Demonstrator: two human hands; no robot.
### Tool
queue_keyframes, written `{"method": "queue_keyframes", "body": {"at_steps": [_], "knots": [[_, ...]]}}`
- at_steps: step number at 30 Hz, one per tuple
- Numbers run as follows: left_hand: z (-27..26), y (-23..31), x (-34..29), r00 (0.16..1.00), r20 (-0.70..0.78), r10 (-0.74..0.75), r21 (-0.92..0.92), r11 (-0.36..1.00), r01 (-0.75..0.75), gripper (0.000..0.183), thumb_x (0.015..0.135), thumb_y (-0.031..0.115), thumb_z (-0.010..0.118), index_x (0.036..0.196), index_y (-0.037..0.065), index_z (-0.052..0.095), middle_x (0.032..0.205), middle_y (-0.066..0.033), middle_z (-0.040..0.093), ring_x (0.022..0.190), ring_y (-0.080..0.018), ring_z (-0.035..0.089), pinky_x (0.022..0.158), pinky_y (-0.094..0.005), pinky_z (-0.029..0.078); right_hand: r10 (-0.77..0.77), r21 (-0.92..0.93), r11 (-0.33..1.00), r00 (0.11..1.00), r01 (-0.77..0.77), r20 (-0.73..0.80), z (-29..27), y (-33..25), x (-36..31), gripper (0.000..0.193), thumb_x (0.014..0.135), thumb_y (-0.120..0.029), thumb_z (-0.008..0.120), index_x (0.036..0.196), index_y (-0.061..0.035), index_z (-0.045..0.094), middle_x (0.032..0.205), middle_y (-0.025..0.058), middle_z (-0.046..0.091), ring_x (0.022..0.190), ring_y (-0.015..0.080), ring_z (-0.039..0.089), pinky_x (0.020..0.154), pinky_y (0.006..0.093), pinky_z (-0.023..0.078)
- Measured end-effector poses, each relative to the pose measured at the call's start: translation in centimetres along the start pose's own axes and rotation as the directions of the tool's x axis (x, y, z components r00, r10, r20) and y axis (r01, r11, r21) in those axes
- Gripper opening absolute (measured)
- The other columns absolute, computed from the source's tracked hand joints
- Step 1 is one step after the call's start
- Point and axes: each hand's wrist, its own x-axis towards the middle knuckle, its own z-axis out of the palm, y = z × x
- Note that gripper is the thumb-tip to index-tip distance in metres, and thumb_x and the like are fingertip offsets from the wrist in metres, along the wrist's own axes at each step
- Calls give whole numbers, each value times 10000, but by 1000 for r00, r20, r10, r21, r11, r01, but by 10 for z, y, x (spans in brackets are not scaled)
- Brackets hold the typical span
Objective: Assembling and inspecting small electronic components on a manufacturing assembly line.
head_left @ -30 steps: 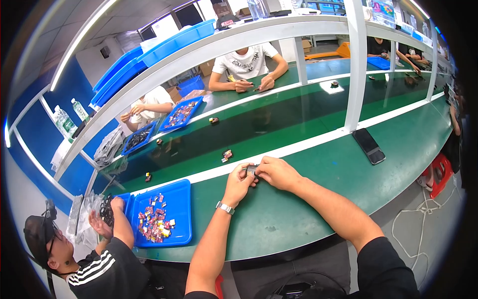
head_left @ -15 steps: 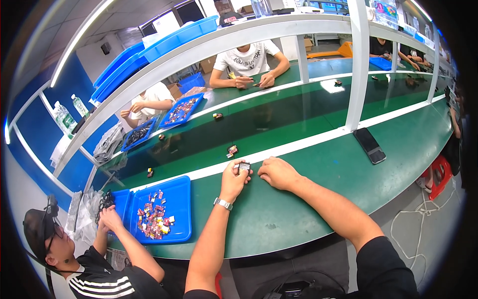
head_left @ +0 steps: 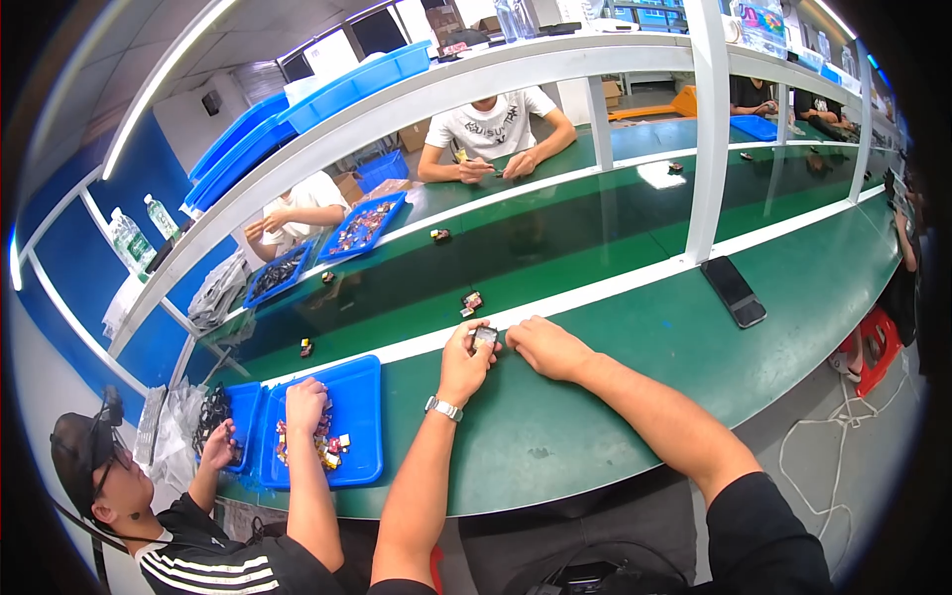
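Observation:
A small black-rimmed part with a pale, shiny face [head_left: 483, 338] is pinched in my left hand [head_left: 464, 369], the one with a metal wristwatch [head_left: 444, 408]. Right beside it, my right hand [head_left: 548, 347] has its fingers curled down and pressed together. Whatever those fingertips may hold is hidden from view. Both hands are above the green table [head_left: 585, 456], close to the white strip along the belt. A small red, yellow and black assembly [head_left: 471, 300] lies on the belt just past my left hand.
On my left a blue tray [head_left: 369, 436] holds small red and yellow parts, with a co-worker's hand [head_left: 306, 402] in it. A black phone [head_left: 734, 291] lies to the right, near a white post [head_left: 707, 149]. Several small assemblies dot the green belt [head_left: 555, 233]. Other people sit across it.
The co-worker on the left has moved a hand into the parts tray. Assemblies on the belt have shifted slightly right. My right hand has come slightly closer to the part in my left.

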Motion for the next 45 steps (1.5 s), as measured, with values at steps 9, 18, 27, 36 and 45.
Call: {"method": "queue_keyframes", "body": {"at_steps": [9, 18, 27, 36, 45], "knots": [[4, 0, 0, 1000, -13, -26, -15, 1000, 26, 390, 921, -9, 548, 1304, 45, 499, 911, -78, 702, 677, -84, 598, 582, -231, 486, 290, 933, 304, 951, -195, 104, 2, 18, 5, 118, 946, -29, 603, 1054, -3, 565, 948, 48, 648, 856, 112, 638, 762, 269, 528], [5, -1, 1, 998, 38, 46, -164, 986, -39, 213, 949, 56, 600, 1160, 25, 608, 970, -78, 688, 750, -100, 616, 633, -232, 505, 362, 954, 239, 928, -181, 85, 5, 13, 5, 108, 926, -9, 628, 1013, -16, 564, 924, 56, 652, 820, 111, 649, 703, 259, 538], [9, -5, 1, 990, 135, 41, -120, 992, -25, 141, 959, 104, 625, 1045, -5, 646, 914, -60, 691, 758, -95, 625, 653, -233, 518, 470, 868, 400, 879, -294, 81, 8, -4, 0, 131, 894, -15, 667, 975, -23, 564, 873, 56, 666, 793, 99, 643, 697, 254, 531], [1, -13, 2, 986, 164, 29, -134, 991, -7, 139, 992, 134, 577, 1015, 0, 605, 911, -99, 700, 714, -84, 593, 615, -202, 471, 428, 356, 885, 826, -300, -367, 28, 59, 40, 294, 796, -177, 778, 955, 9, 616, 900, 143, 652, 789, 256, 650, 733, 354, 534], [-29, 4, -34, 995, -86, 58, -138, 988, -69, 144, 989, 121, 581, 1049, 0, 632, 928, -80, 705, 729, -90, 613, 636, -236, 517, 572, -94, 788, 781, -608, -250, 61, 24, 106, 615, 787, -432, 754, 1193, -11, 561, 1189, 186, 553, 1107, 381, 541, 892, 476, 496]]}}
